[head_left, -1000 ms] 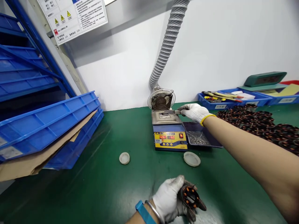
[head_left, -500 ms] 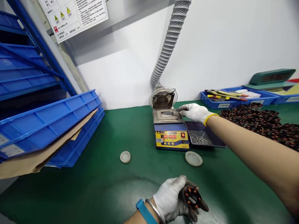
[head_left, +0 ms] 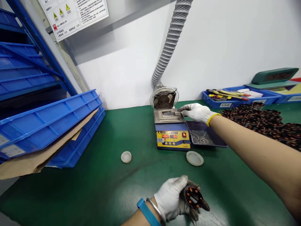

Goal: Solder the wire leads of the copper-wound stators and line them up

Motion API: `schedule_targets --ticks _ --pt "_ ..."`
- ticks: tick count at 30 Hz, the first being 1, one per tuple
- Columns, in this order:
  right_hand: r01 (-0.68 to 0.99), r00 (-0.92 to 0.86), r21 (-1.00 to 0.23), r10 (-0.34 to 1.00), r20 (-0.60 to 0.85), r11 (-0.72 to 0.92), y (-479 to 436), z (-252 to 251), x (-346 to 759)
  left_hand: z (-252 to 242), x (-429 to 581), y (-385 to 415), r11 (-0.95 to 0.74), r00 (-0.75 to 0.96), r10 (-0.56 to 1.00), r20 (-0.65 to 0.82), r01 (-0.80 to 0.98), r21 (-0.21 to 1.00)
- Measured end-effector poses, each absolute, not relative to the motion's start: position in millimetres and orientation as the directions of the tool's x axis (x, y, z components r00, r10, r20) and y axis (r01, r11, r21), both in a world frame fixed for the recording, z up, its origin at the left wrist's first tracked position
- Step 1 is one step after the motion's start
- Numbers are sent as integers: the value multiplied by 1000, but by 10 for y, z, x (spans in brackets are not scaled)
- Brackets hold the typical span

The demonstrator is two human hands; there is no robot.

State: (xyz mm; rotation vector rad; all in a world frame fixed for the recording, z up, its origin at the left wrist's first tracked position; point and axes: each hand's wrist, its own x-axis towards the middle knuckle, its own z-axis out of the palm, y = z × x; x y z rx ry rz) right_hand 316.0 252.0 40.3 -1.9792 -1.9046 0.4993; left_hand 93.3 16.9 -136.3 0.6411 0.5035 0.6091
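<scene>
My left hand (head_left: 169, 197), in a white glove, is closed around a black wound coil part with orange windings (head_left: 195, 200), low over the green mat near the front edge. My right hand (head_left: 196, 112), also gloved, reaches out to the solder pot (head_left: 171, 128) at the back. Its fingers are pinched on a thin metal tool (head_left: 176, 110) lying across the pot's top opening. The pot has a yellow and blue front with red digits.
A dark tray of metal scraps (head_left: 203, 137) stands right of the pot. Behind the pot are a small fan (head_left: 164, 99) and a ribbed hose (head_left: 169, 44). Two white lids (head_left: 194, 158) (head_left: 126, 156) lie on the mat. Blue crates (head_left: 50, 125) stack left; many coils (head_left: 261, 121) and blue bins (head_left: 231, 99) sit right.
My right hand has drawn the metal tool slightly across the pot's opening. The left hand stays put with the coil part. The view has shifted a little.
</scene>
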Motion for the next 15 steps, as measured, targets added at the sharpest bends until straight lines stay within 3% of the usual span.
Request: schedule_targets --ticks 15 --pt "881 39 -472 999 34 -18 2577 315 3145 -1293 917 170 653 709 649 -275 -334 680"
